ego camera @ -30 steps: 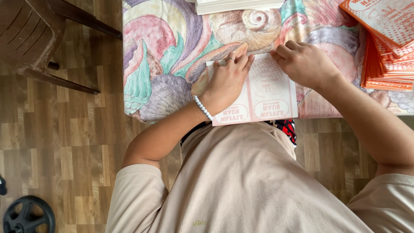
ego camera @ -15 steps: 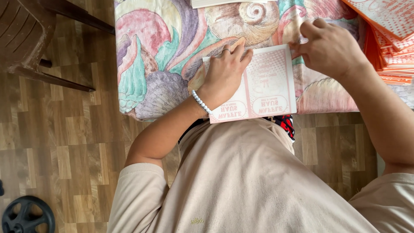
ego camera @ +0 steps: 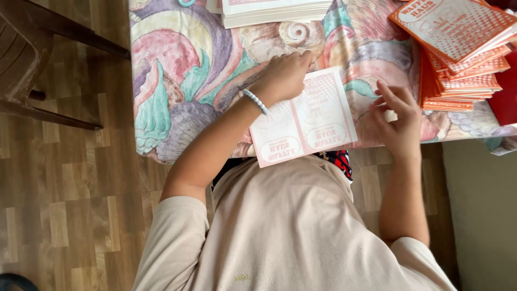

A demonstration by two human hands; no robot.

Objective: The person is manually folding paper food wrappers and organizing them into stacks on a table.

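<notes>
Seated person, viewed from above, working at a table draped in a pastel shell-patterned cloth (ego camera: 172,91).

Landmark: the flat pale card sheet (ego camera: 304,121), white with faint red printing and a crease line running down its middle. It is lying on the cloth at the table's near edge, its near corner overhanging slightly toward the person's lap.

Left hand (ego camera: 283,75) is pressing down on the far left corner of the sheet. Fingers are curled narrow, knuckles up, tips seeming to bear on the sheet's far edge; cannot tell whether they are pinching the paper or only pinning it. A white beaded bracelet (ego camera: 254,101) is sitting on that wrist, just over the sheet's left side.

Right hand (ego camera: 397,116) is hovering just beside the sheet's right edge, not touching it. Fingers are spread loosely and half bent, holding nothing.

Beyond the right hand, farther right of the sheet, a fanned stack of orange printed cards (ego camera: 458,48) is resting on the cloth, well apart from the sheet. Beyond the sheet's far edge, past the left hand, a squared stack of pale sheets (ego camera: 274,11) is lying at the table's far side, partly cut off by the frame.

Left of the sheet, off the table, a dark wooden chair (ego camera: 32,59) is standing on wood-pattern flooring (ego camera: 64,188). Near side of the sheet: the person's beige shirt (ego camera: 291,231) is filling the lower view.
</notes>
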